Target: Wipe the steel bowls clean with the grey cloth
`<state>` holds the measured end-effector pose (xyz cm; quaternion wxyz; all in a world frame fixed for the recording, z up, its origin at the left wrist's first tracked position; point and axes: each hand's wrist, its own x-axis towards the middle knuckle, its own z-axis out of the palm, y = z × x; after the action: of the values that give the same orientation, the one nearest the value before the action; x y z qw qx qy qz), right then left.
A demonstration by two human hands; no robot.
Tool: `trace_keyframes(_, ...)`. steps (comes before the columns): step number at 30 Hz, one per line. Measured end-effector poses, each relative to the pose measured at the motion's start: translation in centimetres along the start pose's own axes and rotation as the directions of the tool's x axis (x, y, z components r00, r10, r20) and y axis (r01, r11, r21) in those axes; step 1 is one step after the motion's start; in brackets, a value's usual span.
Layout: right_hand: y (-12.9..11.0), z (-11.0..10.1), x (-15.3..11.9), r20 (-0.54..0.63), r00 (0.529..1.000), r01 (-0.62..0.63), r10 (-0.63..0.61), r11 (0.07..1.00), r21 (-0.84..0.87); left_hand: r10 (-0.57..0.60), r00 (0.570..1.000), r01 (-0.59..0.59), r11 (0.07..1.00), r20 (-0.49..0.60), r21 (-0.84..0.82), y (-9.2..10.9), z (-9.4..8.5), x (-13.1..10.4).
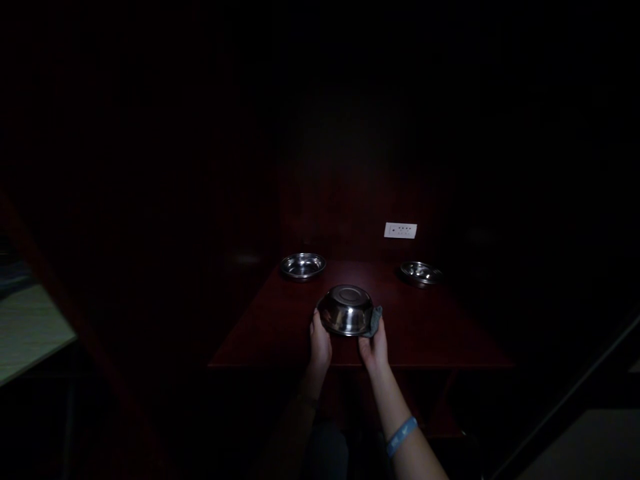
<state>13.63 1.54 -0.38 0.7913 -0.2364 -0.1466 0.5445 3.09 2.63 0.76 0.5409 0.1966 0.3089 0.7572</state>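
A shiny metal bowl, its base turned up, is held between my two hands above the dark red table. My left hand grips its left rim. On the right side, my right hand presses a grey-green cloth against the bowl's edge. Part of the right fingers is hidden behind the cloth and bowl. A blue band circles my right wrist.
One metal bowl stands upright at the table's back left, and a second metal bowl at the back right. A white socket panel is on the back wall. Dark partitions close in both sides. A pale surface shows far left.
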Motion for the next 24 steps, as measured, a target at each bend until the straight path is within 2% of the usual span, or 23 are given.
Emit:
trace_keyframes(10, -0.08, 0.07, 0.02, -0.006, 1.000, 0.019, -0.019, 1.000, 0.021, -0.030, 0.999, 0.028, 0.999, 0.027, 0.046, 0.25, -0.13, -0.46)
trace_keyframes(15, -0.10, 0.18, -0.21, 0.022, 0.999, 0.047, -0.047, 0.998, -0.034, -0.017, 1.000, 0.015, 0.997, 0.022, 0.074, 0.31, -0.13, -0.71)
trace_keyframes(24, -0.42, 0.57, -0.57, -0.022, 0.998, 0.055, -0.055, 0.998, -0.014, -0.002, 1.000, 0.001, 0.994, 0.009, 0.109, -0.20, -0.51, -0.23)
